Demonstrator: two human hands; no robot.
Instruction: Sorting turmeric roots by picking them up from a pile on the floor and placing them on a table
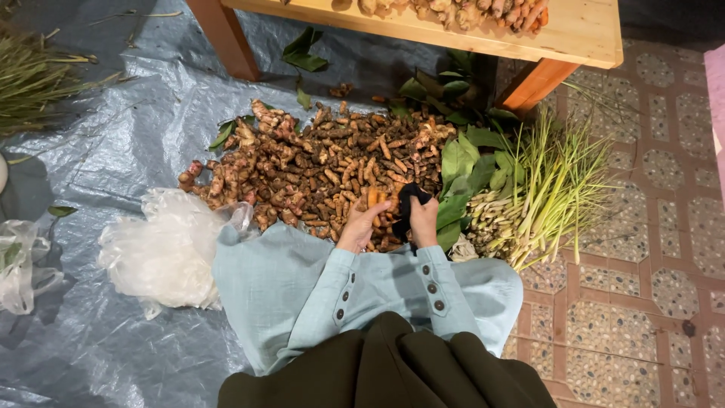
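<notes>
A big pile of brown and orange turmeric roots (317,162) lies on a grey plastic sheet (121,136) in front of me. My left hand (361,223) holds an orange turmeric root (374,198) at the near edge of the pile. My right hand (424,221) grips a black cloth (408,202) right beside that root, the cloth touching it. Both forearms are in light blue sleeves with dark buttons.
Lemongrass stalks (547,189) and green leaves (464,166) lie right of the pile. A crumpled clear plastic bag (170,249) sits at the left. A wooden table (574,34) with more roots stands behind. Dried grass (30,83) is at far left; patterned tiles (657,249) at right.
</notes>
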